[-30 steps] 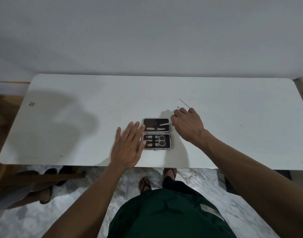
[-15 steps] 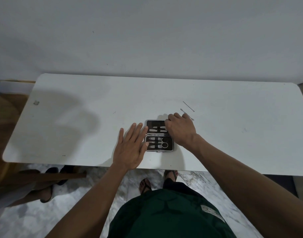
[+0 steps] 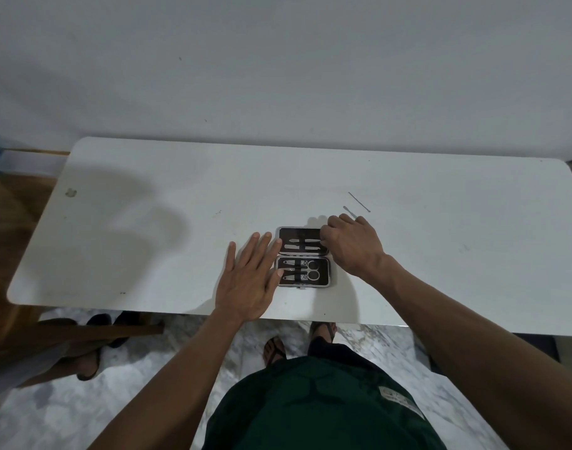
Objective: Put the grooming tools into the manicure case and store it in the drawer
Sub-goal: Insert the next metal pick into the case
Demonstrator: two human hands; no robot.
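White table (image 3: 148, 222) against plain pale wall (image 3: 278, 66), marble-patterned floor (image 3: 67, 410), wooden furniture (image 3: 12, 216) at left, dim light

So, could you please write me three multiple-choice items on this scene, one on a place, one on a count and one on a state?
1. Where do the small scissors sit?
A. In the near half of the open black manicure case
B. In its far half
C. Loose on the white table

2. How many thin metal tools lie loose on the table beyond the right hand?
A. None
B. Two
C. Five

3. How is the left hand held?
A. In a fist
B. Pinching a tool
C. Flat, fingers straight, beside the case

Answers: 1 A, the finger loops show in the half nearer the person; 2 B, a thin rod and a shorter pick lie there; 3 C, its fingers lie spread at the case's left edge.
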